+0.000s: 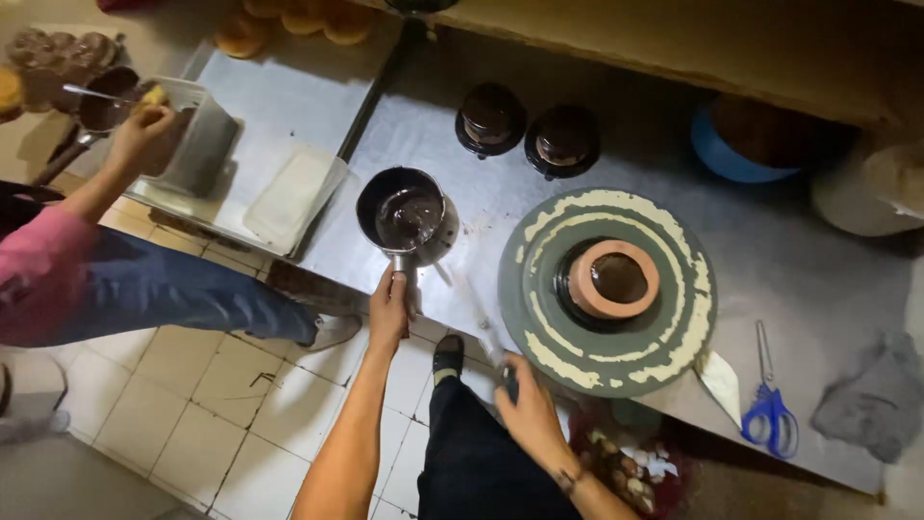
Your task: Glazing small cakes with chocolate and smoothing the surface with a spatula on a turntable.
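Observation:
My left hand (389, 310) grips the handle of a metal saucepan (406, 217) that holds dark melted chocolate and rests on the steel counter (799, 270). At the counter's front edge, my right hand (527, 406) is closed around a dark-handled tool, probably a spatula or knife (486, 332), whose pale blade is blurred. To the right, a grey turntable (606, 289) smeared with cream carries a round cake (613, 279) with a brown rim and a dark centre.
Two dark lidded cakes (491, 117) (563, 140) stand behind the pan. Blue scissors (770, 409) and a grey cloth (871, 400) lie at right, a blue bowl (727, 154) at the back. At left, another person's hand (144, 135) reaches over a metal container (197, 135) on a tray.

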